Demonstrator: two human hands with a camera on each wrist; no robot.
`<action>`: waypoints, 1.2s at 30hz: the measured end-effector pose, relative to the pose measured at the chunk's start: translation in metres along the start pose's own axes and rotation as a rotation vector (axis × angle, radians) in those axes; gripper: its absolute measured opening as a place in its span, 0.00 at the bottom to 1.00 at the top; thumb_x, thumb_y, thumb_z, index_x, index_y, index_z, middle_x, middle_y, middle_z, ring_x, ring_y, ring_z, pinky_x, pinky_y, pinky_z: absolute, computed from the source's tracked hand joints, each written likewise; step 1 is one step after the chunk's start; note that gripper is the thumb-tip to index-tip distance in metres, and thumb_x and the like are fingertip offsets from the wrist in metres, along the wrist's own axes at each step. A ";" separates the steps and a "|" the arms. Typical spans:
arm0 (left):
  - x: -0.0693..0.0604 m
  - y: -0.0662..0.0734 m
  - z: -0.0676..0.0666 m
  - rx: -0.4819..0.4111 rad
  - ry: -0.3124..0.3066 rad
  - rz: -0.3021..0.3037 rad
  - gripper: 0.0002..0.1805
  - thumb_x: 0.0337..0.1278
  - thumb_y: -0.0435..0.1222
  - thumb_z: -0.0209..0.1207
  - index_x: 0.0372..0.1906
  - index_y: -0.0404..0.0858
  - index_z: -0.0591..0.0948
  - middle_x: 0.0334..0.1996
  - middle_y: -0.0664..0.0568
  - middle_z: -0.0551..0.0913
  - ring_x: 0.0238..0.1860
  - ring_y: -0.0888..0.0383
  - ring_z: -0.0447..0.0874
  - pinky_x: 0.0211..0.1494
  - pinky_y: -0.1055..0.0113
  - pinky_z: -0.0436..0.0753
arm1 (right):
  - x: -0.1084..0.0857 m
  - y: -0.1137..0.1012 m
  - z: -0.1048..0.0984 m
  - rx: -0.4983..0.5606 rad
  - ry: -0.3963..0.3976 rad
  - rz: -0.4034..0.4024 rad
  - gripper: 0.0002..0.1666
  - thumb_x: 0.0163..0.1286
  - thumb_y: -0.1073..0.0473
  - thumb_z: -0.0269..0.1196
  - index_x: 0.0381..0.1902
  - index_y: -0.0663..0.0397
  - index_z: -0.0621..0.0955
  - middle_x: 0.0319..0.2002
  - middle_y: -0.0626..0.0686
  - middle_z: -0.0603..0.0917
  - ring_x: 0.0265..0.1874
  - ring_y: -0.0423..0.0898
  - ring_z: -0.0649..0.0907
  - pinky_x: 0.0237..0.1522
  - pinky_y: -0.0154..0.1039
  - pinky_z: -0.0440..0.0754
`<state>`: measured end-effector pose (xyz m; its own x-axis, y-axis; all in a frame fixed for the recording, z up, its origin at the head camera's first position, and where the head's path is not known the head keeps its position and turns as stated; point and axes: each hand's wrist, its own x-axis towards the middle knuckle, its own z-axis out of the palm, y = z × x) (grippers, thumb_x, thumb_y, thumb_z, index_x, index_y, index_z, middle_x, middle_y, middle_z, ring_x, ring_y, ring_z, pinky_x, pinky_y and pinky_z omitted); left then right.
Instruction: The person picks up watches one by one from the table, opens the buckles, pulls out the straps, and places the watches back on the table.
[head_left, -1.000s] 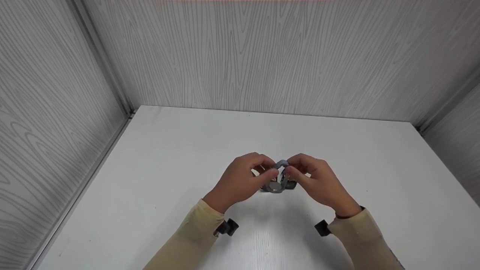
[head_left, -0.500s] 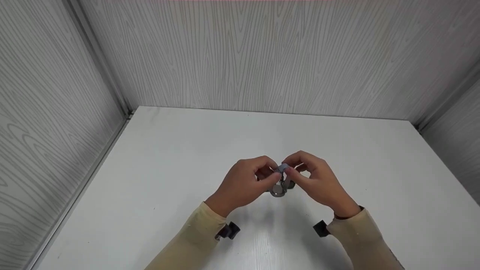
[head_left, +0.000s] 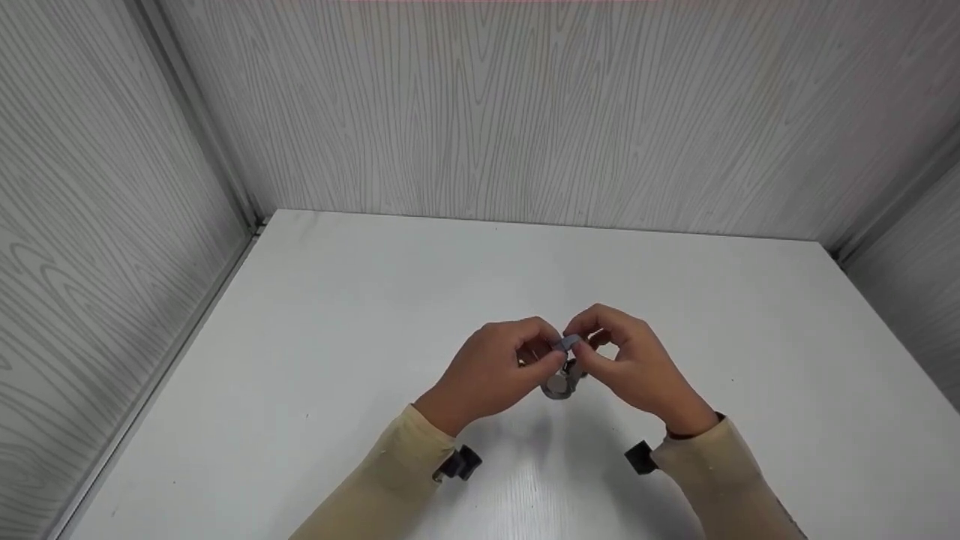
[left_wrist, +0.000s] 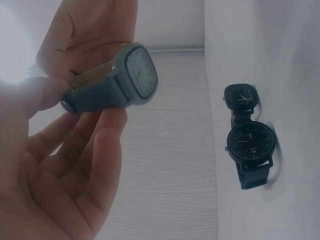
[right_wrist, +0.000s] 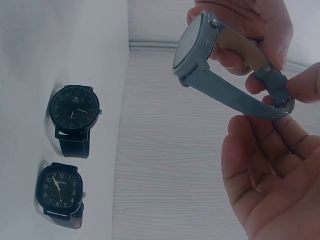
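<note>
A blue-grey wristwatch [head_left: 556,385] with a rounded-square face hangs between both hands, face end lowest in the head view. My left hand [head_left: 495,369] pinches its strap [left_wrist: 95,96] between thumb and fingers. From the other side my right hand [head_left: 637,363] pinches the strap near the buckle [right_wrist: 284,105]. The strap forms a closed loop, tan on its inner side. Other fingers of both hands are loosely bent around it. How the strap end sits in the buckle is partly hidden by the fingertips.
Two dark watches lie on the white table [head_left: 375,300]: a round one [right_wrist: 75,109] and a rounded-square one [right_wrist: 60,189]. In the head view the hands mostly cover them. Grey wood-grain panels [head_left: 480,112] stand behind and at both sides.
Both hands have drawn closer together, the left one moving slightly right. The held watch has shifted slightly right and down, and its strap top looks flatter.
</note>
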<state>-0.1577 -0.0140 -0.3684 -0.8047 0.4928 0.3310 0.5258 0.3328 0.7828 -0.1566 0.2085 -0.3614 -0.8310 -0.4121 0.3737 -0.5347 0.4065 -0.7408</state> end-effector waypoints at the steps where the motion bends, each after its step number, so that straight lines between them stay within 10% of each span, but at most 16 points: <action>1: 0.000 0.000 0.000 0.004 -0.002 0.000 0.04 0.71 0.41 0.61 0.43 0.49 0.86 0.34 0.68 0.85 0.35 0.70 0.83 0.42 0.69 0.83 | 0.000 0.000 0.000 -0.004 0.001 -0.004 0.13 0.72 0.70 0.62 0.43 0.44 0.83 0.39 0.42 0.85 0.39 0.45 0.83 0.45 0.40 0.82; 36: -0.002 0.003 0.003 0.010 -0.026 -0.022 0.11 0.75 0.49 0.58 0.46 0.49 0.84 0.33 0.66 0.86 0.34 0.68 0.82 0.38 0.67 0.81 | -0.001 -0.001 0.001 0.017 -0.011 0.014 0.08 0.73 0.67 0.63 0.41 0.47 0.83 0.37 0.42 0.85 0.39 0.44 0.84 0.47 0.40 0.81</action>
<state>-0.1540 -0.0118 -0.3686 -0.8086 0.5063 0.2997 0.5108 0.3516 0.7845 -0.1547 0.2074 -0.3615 -0.8363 -0.4158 0.3573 -0.5207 0.3985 -0.7550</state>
